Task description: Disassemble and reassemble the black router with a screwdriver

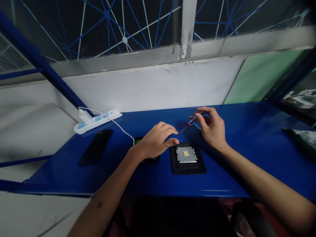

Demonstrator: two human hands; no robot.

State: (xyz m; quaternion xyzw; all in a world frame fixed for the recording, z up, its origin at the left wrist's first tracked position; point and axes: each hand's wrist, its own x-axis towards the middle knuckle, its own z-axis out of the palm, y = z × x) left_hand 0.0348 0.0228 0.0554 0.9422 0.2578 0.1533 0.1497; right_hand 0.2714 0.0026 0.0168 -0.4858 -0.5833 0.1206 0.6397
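Observation:
My right hand [211,126] grips a small screwdriver [192,122] with a red and clear handle, its thin shaft slanting down to the left. At the shaft's tip is a tiny dark speck, perhaps a screw [180,133]. My left hand [160,140] is held palm down with fingers stretched and thumb apart, nothing in it. It hovers over a dark item with a green part [137,142], mostly hidden. Just right of that hand lies a black square casing [189,169] holding a silver metal plate [181,158] with a beige square pad [186,153].
A dark phone-like slab [96,147] lies at the left of the blue table [158,184]. Behind it is a white power strip [97,121] with a plugged-in charger [85,117] and white cable [120,126]. A plastic bag [304,141] sits at the right edge.

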